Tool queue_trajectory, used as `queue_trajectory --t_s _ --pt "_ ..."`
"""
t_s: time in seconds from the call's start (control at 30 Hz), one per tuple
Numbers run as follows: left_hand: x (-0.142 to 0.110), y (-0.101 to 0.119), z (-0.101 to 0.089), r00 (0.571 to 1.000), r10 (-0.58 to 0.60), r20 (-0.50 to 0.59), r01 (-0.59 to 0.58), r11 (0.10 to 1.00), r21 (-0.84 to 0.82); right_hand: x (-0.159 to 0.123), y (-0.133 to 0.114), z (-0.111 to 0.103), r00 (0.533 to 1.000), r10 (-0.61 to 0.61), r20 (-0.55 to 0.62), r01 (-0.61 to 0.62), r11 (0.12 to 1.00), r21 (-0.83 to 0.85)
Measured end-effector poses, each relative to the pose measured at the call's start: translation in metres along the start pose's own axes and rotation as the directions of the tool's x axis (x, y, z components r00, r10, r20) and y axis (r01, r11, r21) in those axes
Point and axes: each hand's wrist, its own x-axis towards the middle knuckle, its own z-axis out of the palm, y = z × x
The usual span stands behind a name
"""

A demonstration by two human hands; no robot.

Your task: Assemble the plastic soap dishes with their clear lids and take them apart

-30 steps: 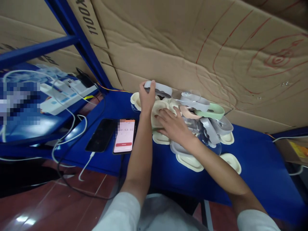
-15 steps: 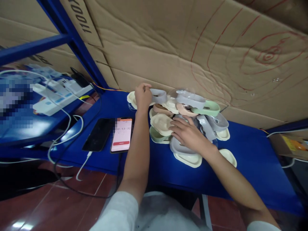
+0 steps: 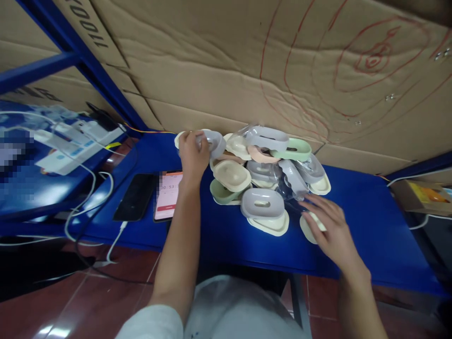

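Plastic soap dishes lie in a loose pile on the blue table. At the pile's far left, my left hand (image 3: 194, 149) is closed on a grey slotted dish (image 3: 214, 142), beside a cream tray partly hidden behind the fingers. My right hand (image 3: 328, 228) is at the near right of the pile, thumb and fingers around the edge of a cream oval tray (image 3: 308, 230), slightly blurred. Nearest between the hands are a grey slotted dish (image 3: 262, 204) on a cream tray (image 3: 273, 223), a cream dish (image 3: 232, 175) and a green dish (image 3: 222, 193).
Left of the pile lie a lit phone (image 3: 168, 197) showing a timer and a dark phone (image 3: 136, 197) on a white cable. A power strip (image 3: 79, 147) stands further left. A cardboard wall (image 3: 212, 61) rises behind. At far right sits an open box (image 3: 423, 200).
My right hand has left the middle of the pile and moved right and nearer, onto the cream tray. My left hand now grips the grey dish. The view has shifted slightly.
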Motion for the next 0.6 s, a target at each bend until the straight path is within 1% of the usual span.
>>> queue_trajectory --t_s 0.03,0.07,0.1,0.13,0.17,0.2,0.23,0.27,0.3,0.33,0.37,0.4,0.43,0.47,0.5,0.53,0.57,0.6 --pt "-0.015 0.012 -0.007 0.998 0.06 0.006 -0.06 0.997 0.041 -0.023 0.012 -0.002 0.993 0.094 -0.07 -0.096 0.995 -0.024" --pt "-0.033 0.026 -0.015 0.993 0.118 0.03 -0.12 0.991 0.054 -0.045 0.024 -0.002 0.974 0.187 -0.13 -0.195 0.979 -0.056" --pt "-0.055 0.039 -0.022 0.98 0.173 0.094 -0.178 0.982 0.056 -0.067 0.035 0.0 0.95 0.264 -0.168 -0.281 0.956 -0.086" --pt "-0.078 0.051 -0.028 0.954 0.216 0.209 -0.234 0.97 0.065 -0.088 0.045 0.004 0.932 0.31 -0.19 -0.333 0.937 -0.104" --pt "-0.103 0.061 -0.034 0.908 0.265 0.324 -0.302 0.951 0.07 -0.106 0.052 0.01 0.922 0.337 -0.19 -0.36 0.926 -0.109" --pt "-0.128 0.067 -0.038 0.851 0.306 0.426 -0.374 0.923 0.084 -0.12 0.056 0.016 0.917 0.355 -0.18 -0.378 0.919 -0.112" --pt "-0.151 0.071 -0.041 0.788 0.334 0.518 -0.448 0.887 0.11 -0.13 0.057 0.021 0.914 0.367 -0.17 -0.389 0.914 -0.116" --pt "-0.171 0.072 -0.043 0.705 0.348 0.618 -0.526 0.841 0.125 -0.135 0.055 0.027 0.91 0.377 -0.171 -0.399 0.908 -0.125" --pt "-0.188 0.07 -0.045 0.645 0.348 0.681 -0.583 0.8 0.143 -0.137 0.05 0.031 0.904 0.384 -0.189 -0.411 0.901 -0.138" --pt "-0.201 0.066 -0.046 0.619 0.351 0.702 -0.619 0.769 0.161 -0.134 0.043 0.033 0.893 0.389 -0.226 -0.425 0.893 -0.146" --pt "-0.211 0.061 -0.046 0.612 0.362 0.703 -0.641 0.749 0.172 -0.127 0.034 0.034 0.882 0.387 -0.271 -0.433 0.89 -0.139" --pt "-0.218 0.057 -0.048 0.619 0.376 0.69 -0.648 0.741 0.178 -0.118 0.024 0.035 0.874 0.376 -0.307 -0.425 0.898 -0.109" --pt "-0.223 0.053 -0.049 0.634 0.39 0.668 -0.645 0.743 0.178 -0.107 0.012 0.035 0.878 0.36 -0.317 -0.397 0.916 -0.06" --pt "-0.226 0.05 -0.051 0.648 0.404 0.646 -0.638 0.751 0.171 -0.095 0.0 0.035 0.898 0.334 -0.288 -0.349 0.937 -0.002" --pt "-0.229 0.049 -0.053 0.661 0.412 0.627 -0.626 0.763 0.159 -0.083 -0.012 0.036 0.93 0.291 -0.222 -0.286 0.957 0.057" --pt "-0.23 0.048 -0.055 0.676 0.414 0.609 -0.609 0.779 0.147 -0.072 -0.024 0.038 0.963 0.233 -0.132 -0.22 0.97 0.107" --pt "-0.232 0.049 -0.057 0.694 0.41 0.592 -0.586 0.799 0.135 -0.062 -0.035 0.041 0.985 0.167 -0.034 -0.161 0.976 0.144" --pt "-0.233 0.05 -0.06 0.712 0.399 0.578 -0.558 0.821 0.121 -0.054 -0.045 0.046 0.993 0.104 0.053 -0.112 0.98 0.167"
